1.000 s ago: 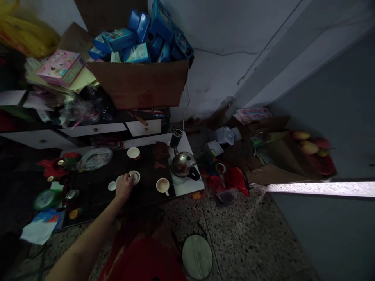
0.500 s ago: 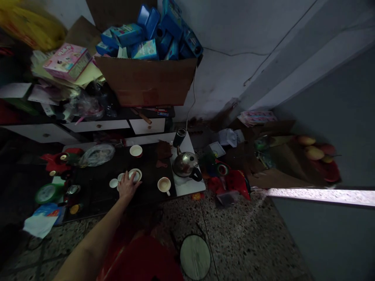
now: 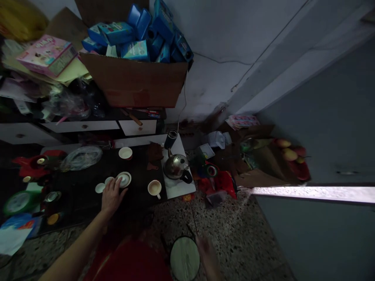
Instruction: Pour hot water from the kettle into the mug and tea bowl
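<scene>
My left hand (image 3: 111, 196) reaches over the dark tea table, thumb and fingers apart. Its fingertips are at the left rim of a white lidded tea bowl (image 3: 124, 178); whether they press on it I cannot tell. Small white cups (image 3: 100, 188) sit just left of the fingers, partly covered by them. Behind stands a white bowl (image 3: 125, 153), and to the right a white handled cup (image 3: 154, 188). A steel kettle (image 3: 175, 166) rests on the table's white right end. Low on the right, my right hand (image 3: 205, 248) is smeared by motion beside a round stool.
The round stool (image 3: 185, 259) stands on the speckled floor. A dark cylindrical container (image 3: 171, 139) is behind the kettle. A clear plastic bag (image 3: 82, 157) lies at the table's left. A carton of blue boxes (image 3: 133, 84) tops the cabinet. Fruit (image 3: 290, 154) sits at the right.
My right hand has come into view at the bottom. My left hand has slid slightly off the lidded tea bowl towards its left side. The whole view has shifted to the right.
</scene>
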Demonstrator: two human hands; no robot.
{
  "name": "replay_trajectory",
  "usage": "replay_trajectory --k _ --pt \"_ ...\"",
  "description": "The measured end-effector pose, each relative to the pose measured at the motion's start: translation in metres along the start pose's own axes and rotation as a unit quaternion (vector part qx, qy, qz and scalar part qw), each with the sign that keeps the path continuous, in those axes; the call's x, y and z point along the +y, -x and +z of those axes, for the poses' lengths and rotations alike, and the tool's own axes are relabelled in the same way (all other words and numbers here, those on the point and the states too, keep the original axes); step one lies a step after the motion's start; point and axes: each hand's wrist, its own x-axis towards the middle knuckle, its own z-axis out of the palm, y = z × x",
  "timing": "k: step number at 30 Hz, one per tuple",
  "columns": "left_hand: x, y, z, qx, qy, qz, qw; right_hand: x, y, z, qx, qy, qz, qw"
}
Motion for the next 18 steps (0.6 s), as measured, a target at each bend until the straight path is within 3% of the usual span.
replay_trajectory --k 2,4,7,10,12,15,18 --pt "0.023 0.02 -0.009 -0.044 0.029 0.004 0.999 -0.052 -0.042 0.016 -0.048 -0.03 -0.033 0.998" --pt "0.06 0.045 -0.007 -0.141 0.099 -0.014 0.985 -0.109 -0.084 0.04 -0.047 -0.007 -0.123 0.991" --pt "0.126 0.072 0.022 -0.249 0.245 -0.153 0.924 -0.171 -0.128 0.071 -0.043 0.05 -0.167 0.984" --pt "0.18 0.074 0.059 -0.256 0.29 -0.324 0.863 -0.19 -0.15 0.083 -0.064 0.088 -0.172 0.979" --pt "0.2 0.066 0.075 -0.222 0.276 -0.395 0.848 -0.189 -0.157 0.086 -0.092 0.091 -0.176 0.976" --pt "0.206 0.055 0.081 -0.204 0.269 -0.415 0.845 -0.187 -0.162 0.088 -0.11 0.082 -0.165 0.977" --pt "0.192 0.054 0.078 -0.199 0.279 -0.396 0.852 -0.188 -0.163 0.092 -0.085 0.08 -0.165 0.979"
